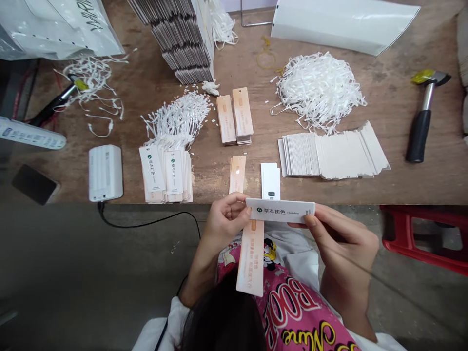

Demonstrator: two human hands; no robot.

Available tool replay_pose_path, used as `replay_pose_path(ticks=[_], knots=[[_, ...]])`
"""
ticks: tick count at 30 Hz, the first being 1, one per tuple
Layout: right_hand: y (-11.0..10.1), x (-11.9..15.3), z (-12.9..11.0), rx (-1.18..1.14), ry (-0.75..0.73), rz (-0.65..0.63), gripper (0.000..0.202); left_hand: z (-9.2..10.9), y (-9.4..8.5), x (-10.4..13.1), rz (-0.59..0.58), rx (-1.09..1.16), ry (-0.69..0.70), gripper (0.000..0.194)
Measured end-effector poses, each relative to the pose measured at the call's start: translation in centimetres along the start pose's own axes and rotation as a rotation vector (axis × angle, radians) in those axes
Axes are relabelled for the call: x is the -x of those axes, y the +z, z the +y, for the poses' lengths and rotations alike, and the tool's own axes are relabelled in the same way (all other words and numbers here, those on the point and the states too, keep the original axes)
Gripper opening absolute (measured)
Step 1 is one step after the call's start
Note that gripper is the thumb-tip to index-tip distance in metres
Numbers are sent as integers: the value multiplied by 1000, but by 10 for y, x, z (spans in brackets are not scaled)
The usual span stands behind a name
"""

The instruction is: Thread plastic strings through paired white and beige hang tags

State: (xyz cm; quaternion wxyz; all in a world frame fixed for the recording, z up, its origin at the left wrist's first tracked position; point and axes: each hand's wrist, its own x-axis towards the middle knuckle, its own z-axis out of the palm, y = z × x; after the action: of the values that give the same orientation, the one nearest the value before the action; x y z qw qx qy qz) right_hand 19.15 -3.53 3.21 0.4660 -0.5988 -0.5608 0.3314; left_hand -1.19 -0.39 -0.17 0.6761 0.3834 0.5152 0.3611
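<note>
A white card (281, 210) with a green logo and dark lettering is held level between my two hands, just off the table's front edge. My left hand (227, 220) pinches its left end between thumb and fingers. An orange-pink card (251, 258) hangs down below that end, partly behind the white card. The right end is gripped by the thumb and fingers of my right hand (341, 239). Past my hands, a few orange cards (237, 174) and white cards (270, 179) lie at the table edge. Whether the two held cards are joined is hidden.
Tagged cards with white strings (165, 170) lie left. Orange card stacks (235, 117), a string heap (320, 90) and a row of folded white card (334, 153) lie beyond. A hammer (423, 117) is at right, a white power bank (106, 173) at left, a red stool (424, 239) below right.
</note>
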Motion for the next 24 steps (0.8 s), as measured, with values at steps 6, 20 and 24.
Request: replay_pose_path(ticks=[6,20,24], knots=[[1,5,4,-48,104,84,23,-2,-1,0,-21,105,-59,26],[0,3,7,-133,233,99,10,1,-5,-3,-66,189,-72,35],[2,3,10,-192,296,132,12,1,-8,-3,-121,231,-66,29]])
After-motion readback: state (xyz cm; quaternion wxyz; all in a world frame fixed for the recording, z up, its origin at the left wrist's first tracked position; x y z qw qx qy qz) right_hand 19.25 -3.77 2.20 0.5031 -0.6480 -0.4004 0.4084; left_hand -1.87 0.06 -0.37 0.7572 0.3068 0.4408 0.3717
